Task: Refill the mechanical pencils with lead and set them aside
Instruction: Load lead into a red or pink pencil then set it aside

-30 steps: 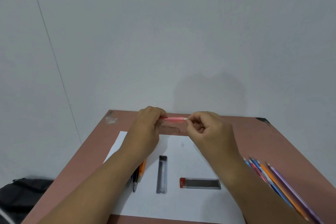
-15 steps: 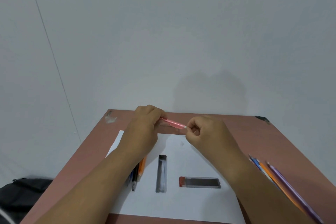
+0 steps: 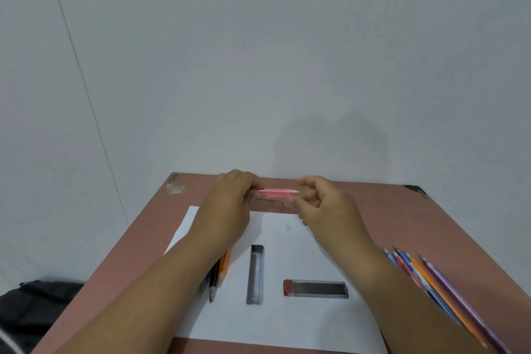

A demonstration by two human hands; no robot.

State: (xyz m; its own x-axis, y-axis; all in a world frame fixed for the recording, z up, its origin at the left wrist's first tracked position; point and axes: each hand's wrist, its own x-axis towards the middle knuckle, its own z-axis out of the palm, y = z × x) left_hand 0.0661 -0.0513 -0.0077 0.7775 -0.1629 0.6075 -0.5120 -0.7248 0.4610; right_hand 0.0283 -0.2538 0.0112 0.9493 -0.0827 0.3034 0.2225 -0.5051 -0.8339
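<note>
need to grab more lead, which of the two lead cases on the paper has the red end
The lead case lying crosswise, nearer the right arm; its left end is red. The other lead case lies lengthwise, black-capped at its far end.

Both forearms reach up from the bottom of the frame and converge toward the centre, with the backs of the hands facing the camera. The left hand sits left of centre, its fingers curled and pinching one end of the pink mechanical pencil, which lies level between the two hands. The right hand sits right of centre, fingers loosely curled, thumb and forefinger apart at the pencil's white tip; contact there is unclear.
</note>
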